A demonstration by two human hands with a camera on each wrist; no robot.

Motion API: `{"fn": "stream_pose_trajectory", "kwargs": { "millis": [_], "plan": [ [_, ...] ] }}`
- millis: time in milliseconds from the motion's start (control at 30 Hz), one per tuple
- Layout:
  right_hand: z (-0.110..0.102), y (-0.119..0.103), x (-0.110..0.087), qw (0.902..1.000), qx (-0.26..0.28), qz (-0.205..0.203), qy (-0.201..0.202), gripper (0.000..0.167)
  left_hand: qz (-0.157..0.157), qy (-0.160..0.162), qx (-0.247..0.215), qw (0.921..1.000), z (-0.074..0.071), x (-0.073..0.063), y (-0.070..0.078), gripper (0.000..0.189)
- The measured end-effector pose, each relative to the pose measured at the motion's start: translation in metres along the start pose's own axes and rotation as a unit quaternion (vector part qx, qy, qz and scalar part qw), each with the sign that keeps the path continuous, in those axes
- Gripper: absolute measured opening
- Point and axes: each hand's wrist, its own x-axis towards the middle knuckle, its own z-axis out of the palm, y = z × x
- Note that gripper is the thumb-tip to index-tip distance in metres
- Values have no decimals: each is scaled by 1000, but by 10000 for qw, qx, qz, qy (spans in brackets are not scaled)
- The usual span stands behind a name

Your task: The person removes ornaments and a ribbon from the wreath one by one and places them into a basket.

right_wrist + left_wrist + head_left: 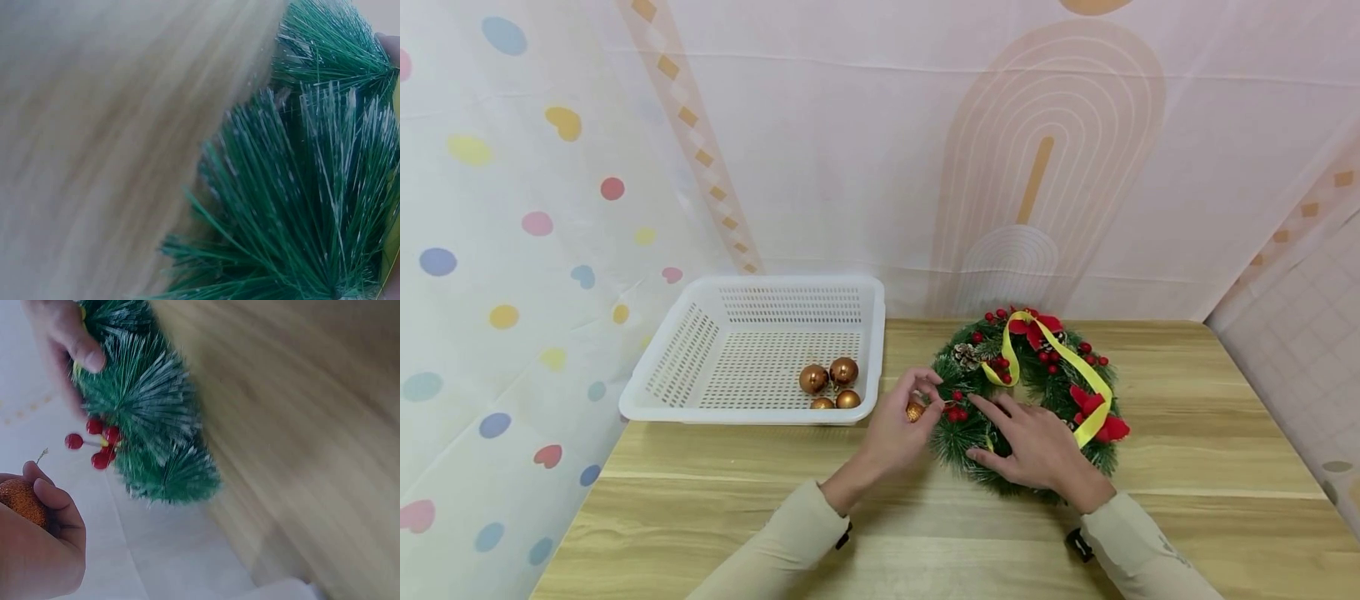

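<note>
My left hand (895, 429) holds a glittery copper-coloured bauble (914, 412) at the left side of a green Christmas wreath (955, 450). In the left wrist view, a short hanging string (42, 455) sticks up from the pinching fingertips, with the bauble (24, 503) under the curled fingers. A sprig of red berries (957, 412) on the wreath lies close to these fingertips. My right hand (1037, 446) rests on the wreath's lower inner part with its fingers spread. Green bristles (319, 194) fill much of the right wrist view.
A white perforated plastic basket (752, 414) stands to the left, with several copper baubles (844, 371) in its right corner. Yellow ribbon (1093, 379), red flowers (1111, 427) and a pinecone (966, 357) sit on the wreath. A patterned cloth backdrop (850, 167) rises behind the wooden table (715, 479).
</note>
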Motion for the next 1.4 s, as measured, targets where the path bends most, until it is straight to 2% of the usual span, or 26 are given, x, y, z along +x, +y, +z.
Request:
{"fn": "stream_pose_trajectory", "kwargs": {
  "millis": [333,600,900,1033,1167,1400],
  "plan": [
    [-1,0,-1,9999,54,82,-129,76,-240,391,-176,9988,-28,9,6,25],
    [-3,0,0,10000,22,27,-88,76,-193,737,-194,9969,-56,16,-1,23],
    [-3,0,0,10000,12,24,-60,77,-484,1287,-166,9904,-81,20,-12,25],
    [-2,0,0,10000,-4,19,-52,76,-548,1378,-69,9889,-89,20,-18,25],
    [-2,0,0,10000,-15,-6,-52,76,-745,1392,116,9874,-96,20,-22,25],
    [-1,0,-1,10000,-33,-26,-59,76,-1017,1419,354,9840,-102,19,-30,24]
  ]
}}
